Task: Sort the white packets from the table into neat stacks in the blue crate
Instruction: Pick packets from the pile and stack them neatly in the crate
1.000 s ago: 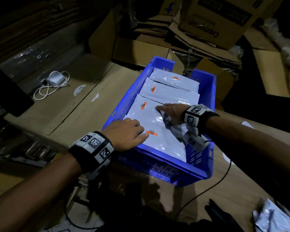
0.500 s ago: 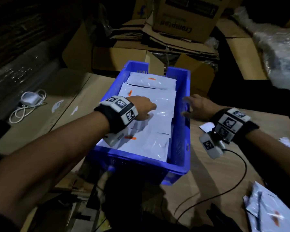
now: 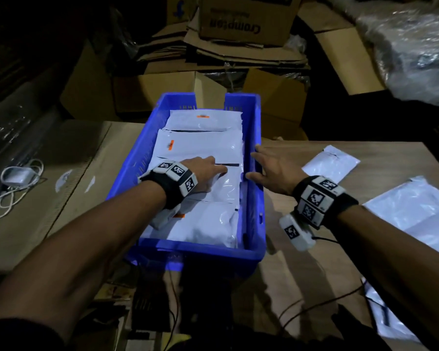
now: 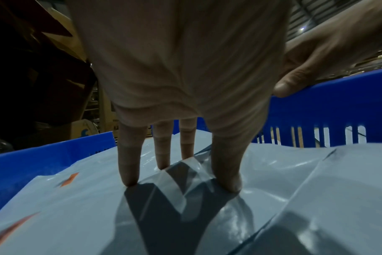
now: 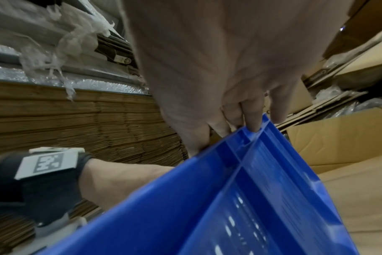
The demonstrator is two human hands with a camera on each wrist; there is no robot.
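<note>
1. White packets (image 3: 200, 145) already lie in overlapping rows along the blue crate (image 3: 254, 224), so we judge the sorting well under way.
2. We count more loose packets (image 3: 331, 163) on the table (image 3: 302, 262) to our right, waiting to go in.
3. Our left hand (image 3: 203, 173) presses straight fingers (image 4: 129, 172) flat on a middle packet, gripping nothing.
4. Our right hand (image 3: 271, 171) rests spread on the crate's right rim, fingers (image 5: 254, 120) touching its edge.

1. "Crompton" stands upside down on the cardboard box (image 3: 243, 19) behind the crate.
2. The orange labels (image 3: 170, 145) on the packets are too small to read.
</note>
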